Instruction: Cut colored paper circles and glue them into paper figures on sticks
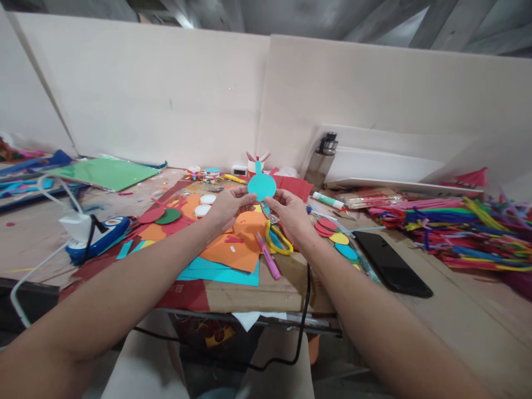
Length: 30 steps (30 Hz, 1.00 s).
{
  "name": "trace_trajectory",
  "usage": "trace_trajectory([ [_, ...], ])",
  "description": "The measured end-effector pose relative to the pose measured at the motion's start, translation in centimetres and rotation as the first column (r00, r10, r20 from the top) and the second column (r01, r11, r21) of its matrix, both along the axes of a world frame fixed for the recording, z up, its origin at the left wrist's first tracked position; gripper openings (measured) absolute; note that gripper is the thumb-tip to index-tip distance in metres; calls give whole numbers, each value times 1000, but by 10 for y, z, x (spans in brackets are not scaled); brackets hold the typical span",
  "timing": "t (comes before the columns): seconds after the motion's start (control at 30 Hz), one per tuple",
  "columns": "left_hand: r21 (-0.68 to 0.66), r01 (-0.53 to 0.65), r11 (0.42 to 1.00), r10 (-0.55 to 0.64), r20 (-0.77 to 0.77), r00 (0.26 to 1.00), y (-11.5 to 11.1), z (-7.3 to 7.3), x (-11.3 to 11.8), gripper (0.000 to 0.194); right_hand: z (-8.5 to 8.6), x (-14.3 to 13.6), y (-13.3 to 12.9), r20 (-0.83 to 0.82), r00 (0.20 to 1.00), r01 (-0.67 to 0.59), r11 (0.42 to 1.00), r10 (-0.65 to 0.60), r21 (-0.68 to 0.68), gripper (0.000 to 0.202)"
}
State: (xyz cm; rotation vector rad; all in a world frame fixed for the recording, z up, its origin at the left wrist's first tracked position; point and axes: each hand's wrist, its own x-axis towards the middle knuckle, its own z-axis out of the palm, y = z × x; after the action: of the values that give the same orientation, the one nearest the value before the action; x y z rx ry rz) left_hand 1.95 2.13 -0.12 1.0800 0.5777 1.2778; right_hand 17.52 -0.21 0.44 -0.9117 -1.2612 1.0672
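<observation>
Between both hands, raised above the table, is a round turquoise paper cutout [261,186] with a narrow strip standing up from its top and another short piece below. My left hand [233,206] pinches its lower left edge. At the lower right edge, my right hand [291,209] grips it between thumb and fingers. Under the hands lie yellow-handled scissors [279,239], a pink pen [268,256], orange paper [230,244] and turquoise sheets [220,272]. White round lids [203,210] sit just left of my left hand.
Right of my hands lie coloured paper circles [341,239], a black phone [393,263], a glue stick [328,200] and piled pipe cleaners [465,227]. A bottle [322,160] stands behind. A blue power strip [100,238] with cables is at left. A black cable [306,310] hangs over the front edge.
</observation>
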Motion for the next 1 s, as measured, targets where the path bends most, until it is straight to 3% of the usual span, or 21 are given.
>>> trace_trajectory([
  [0.4,-5,112,994,-112,45,993,6,-2,-7,41,-4,3,5,9,999,-35,999,35,-22,36],
  [0.67,8,1,1000,-1,-22,1000,12,-3,-13,40,-3,2,2,12,999,-45,995,46,-84,43],
  [1.0,-2,-78,997,78,-4,997,14,0,-20,33,-1,6,0,105,992,74,993,-64,-96,29],
])
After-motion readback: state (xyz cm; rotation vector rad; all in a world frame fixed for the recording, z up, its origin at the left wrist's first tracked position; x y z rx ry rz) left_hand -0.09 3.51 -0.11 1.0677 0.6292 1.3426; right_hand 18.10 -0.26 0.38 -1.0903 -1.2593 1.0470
